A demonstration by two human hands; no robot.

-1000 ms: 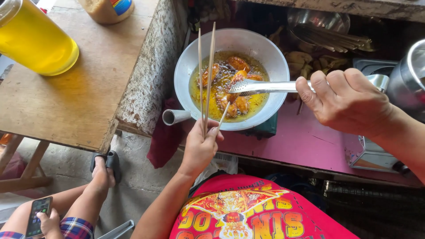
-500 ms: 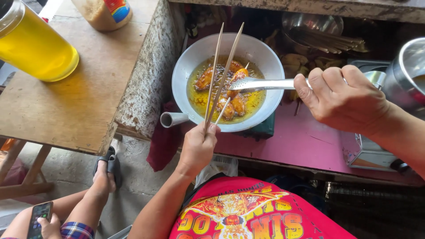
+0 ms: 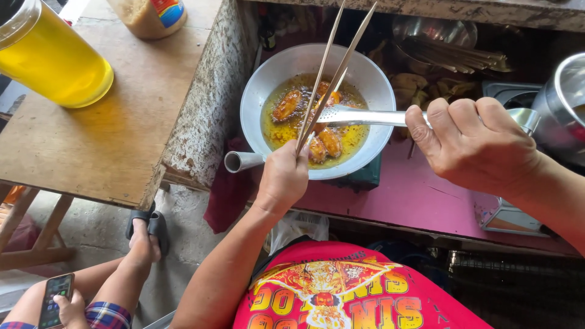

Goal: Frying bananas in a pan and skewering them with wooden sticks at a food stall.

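Nearest the camera, a red shirt with a yellow and orange print fills the bottom edge. Low at the left sits another person: a bare foot in a dark sandal on the concrete floor, and a hand holding a phone above plaid cloth.

The left hand is clenched around the lower ends of two long, thin wooden sticks. The sticks fan out upward from the fingers and cross over the pan. The right hand is closed in a fist on the flat metal handle of a spatula, whose shiny blade lies in the oil just beyond the left fingers.

The pan is round, pale metal, with a hollow tube handle pointing toward the left hand. It stands on a pink bench and holds yellow oil with several oblong, browned pieces of food, directly ahead of the left fingers.

Left of the left hand stands a worn wooden table with a chipped, speckled edge. On its far side are a clear jug of yellow liquid and a jar of tan contents with a label in blue, red and yellow.

Right of the right hand is a round steel pot. Beyond the pan, a metal bowl sits by a bundle of more sticks.
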